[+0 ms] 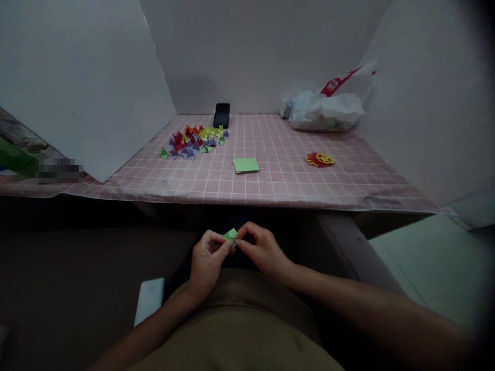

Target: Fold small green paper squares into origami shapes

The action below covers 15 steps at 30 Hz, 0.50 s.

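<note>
One little light-green paper (232,233), folded and kinda pointy. We've got our left hand (207,257) and right hand (266,248) pinching it.

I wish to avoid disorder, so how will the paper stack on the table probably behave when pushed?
The paper stack may slide apart, since its edges look uneven and nothing visible binds it. It seems unlikely to roll or tip, as it lies flat on the checked cloth.
</note>
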Each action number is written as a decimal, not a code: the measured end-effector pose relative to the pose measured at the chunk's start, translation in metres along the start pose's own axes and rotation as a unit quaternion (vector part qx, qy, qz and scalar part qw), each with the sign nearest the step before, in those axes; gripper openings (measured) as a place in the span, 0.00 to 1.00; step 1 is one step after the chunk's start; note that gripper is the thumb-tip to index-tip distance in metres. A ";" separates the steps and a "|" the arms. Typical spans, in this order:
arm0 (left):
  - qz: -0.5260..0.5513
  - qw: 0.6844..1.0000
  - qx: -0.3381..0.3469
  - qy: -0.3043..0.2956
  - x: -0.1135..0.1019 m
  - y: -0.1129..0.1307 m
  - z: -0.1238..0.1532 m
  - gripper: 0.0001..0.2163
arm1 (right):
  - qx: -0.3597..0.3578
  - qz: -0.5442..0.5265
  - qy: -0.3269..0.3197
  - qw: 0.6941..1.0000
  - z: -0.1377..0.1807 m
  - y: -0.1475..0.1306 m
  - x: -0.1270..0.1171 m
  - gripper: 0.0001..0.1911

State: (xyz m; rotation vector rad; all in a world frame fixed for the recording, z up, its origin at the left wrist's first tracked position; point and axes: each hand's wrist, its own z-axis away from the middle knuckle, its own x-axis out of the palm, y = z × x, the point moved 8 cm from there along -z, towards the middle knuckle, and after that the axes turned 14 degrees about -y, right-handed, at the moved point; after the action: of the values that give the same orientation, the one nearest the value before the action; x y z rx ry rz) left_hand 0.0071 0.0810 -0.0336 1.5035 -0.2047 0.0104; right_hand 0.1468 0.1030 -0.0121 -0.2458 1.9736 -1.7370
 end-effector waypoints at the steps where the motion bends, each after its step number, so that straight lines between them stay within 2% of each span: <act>1: 0.001 1.000 0.000 0.000 0.000 0.000 0.000 0.09 | 0.001 -0.002 0.000 1.000 0.000 0.000 0.000 0.04; 9: 0.031 0.999 0.014 0.000 0.002 0.001 0.000 0.14 | 0.024 -0.048 -0.006 0.999 0.000 0.009 0.003 0.04; 15: 0.018 0.999 0.028 -0.020 0.003 0.002 -0.001 0.17 | 0.024 -0.118 -0.012 0.993 -0.004 0.012 0.003 0.08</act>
State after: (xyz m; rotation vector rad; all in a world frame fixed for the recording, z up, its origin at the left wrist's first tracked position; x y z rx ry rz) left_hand 0.0104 0.0822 -0.0309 1.5569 -0.2659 0.0150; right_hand 0.1443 0.1069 -0.0238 -0.4995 1.9476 -1.9150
